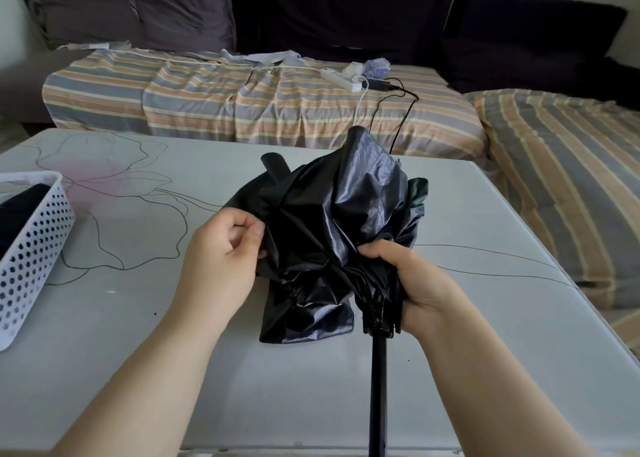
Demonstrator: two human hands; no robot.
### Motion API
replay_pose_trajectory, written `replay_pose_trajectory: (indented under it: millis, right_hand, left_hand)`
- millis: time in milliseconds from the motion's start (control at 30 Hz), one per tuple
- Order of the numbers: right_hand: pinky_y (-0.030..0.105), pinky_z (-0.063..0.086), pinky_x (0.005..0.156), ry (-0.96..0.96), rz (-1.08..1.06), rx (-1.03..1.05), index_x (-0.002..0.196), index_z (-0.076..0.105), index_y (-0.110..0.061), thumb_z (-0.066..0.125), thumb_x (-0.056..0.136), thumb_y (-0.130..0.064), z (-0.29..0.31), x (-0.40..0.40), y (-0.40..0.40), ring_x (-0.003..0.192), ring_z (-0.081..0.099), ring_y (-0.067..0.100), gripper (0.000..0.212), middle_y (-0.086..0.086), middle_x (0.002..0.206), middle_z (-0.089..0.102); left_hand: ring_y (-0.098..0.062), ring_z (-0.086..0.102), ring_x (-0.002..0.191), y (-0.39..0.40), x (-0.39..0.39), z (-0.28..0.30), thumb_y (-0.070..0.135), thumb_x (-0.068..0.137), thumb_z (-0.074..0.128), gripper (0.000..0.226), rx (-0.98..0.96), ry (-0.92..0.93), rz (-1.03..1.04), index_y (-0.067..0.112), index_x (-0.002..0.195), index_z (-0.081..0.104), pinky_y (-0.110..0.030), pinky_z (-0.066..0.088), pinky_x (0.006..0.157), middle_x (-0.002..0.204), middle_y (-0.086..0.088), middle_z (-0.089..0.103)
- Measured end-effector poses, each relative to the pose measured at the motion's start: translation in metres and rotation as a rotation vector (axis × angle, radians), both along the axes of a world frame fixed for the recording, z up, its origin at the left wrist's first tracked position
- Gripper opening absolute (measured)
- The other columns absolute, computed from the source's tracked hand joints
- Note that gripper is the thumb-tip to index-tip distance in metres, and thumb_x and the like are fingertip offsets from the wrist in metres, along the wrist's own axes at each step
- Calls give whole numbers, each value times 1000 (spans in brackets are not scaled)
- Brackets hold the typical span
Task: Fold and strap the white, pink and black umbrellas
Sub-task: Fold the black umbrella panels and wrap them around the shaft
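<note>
Head view is showing the black umbrella [332, 234] bunched above the counter [138, 318]. The right hand [412, 290] is gripping the ribs near the shaft, fingers clamped on them; the left hand [221, 252] is pinching a fabric panel. Each panel probably needs pulling flat before wrapping. The basket [31, 248] is standing well apart at the left, and the counter's far edge is lying just behind the umbrella.

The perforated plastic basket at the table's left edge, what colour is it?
White perforated plastic basket, dotted with round holes; head view.

Left hand [221, 248], right hand [412, 283] bare; forearms bare, no sleeves visible.
</note>
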State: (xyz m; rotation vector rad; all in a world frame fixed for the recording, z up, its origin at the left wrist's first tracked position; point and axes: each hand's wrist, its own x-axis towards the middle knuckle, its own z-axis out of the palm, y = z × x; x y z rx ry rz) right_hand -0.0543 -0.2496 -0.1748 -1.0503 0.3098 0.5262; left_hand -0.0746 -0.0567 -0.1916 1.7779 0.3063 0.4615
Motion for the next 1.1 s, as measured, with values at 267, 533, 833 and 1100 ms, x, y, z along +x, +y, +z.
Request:
replay_pose_trajectory:
  millis: [267,533,833,1100]
  right_hand:
    - [26,51,42,4,-19,84,108,61,3,55,88,-3,2,1,3,52,68,24,22,17,75,69]
    - [31,54,46,-4,-69,68,124,54,2,59,84,-2,-6,7,7,58,69,27,41,19,85,70]
    - [35,57,57,-29,-58,98,129,54,1,58,86,-6,-12,2,13,75,71,30,44,23,111,68]
    - [28,55,50,-74,-42,141,119,59,5,54,89,-7,-10,2,9,63,70,23,33,16,84,72]
  left_hand:
    - [-22,49,63,4,10,-18,8,83,69,19,-69,312,1,16,77,52,-34,39,63,65,-4,49]
    - [-22,71,75,-11,-9,1,45,96,45,31,-116,473,-123,18,90,58,-40,57,81,92,-5,65]
    - [-19,71,77,-27,-16,5,9,95,52,17,-806,344,-325,-3,97,64,-31,60,72,92,-14,74]
    - [-22,71,72,-25,-12,2,13,98,46,23,-849,359,-357,12,86,65,-37,58,73,83,-11,73]
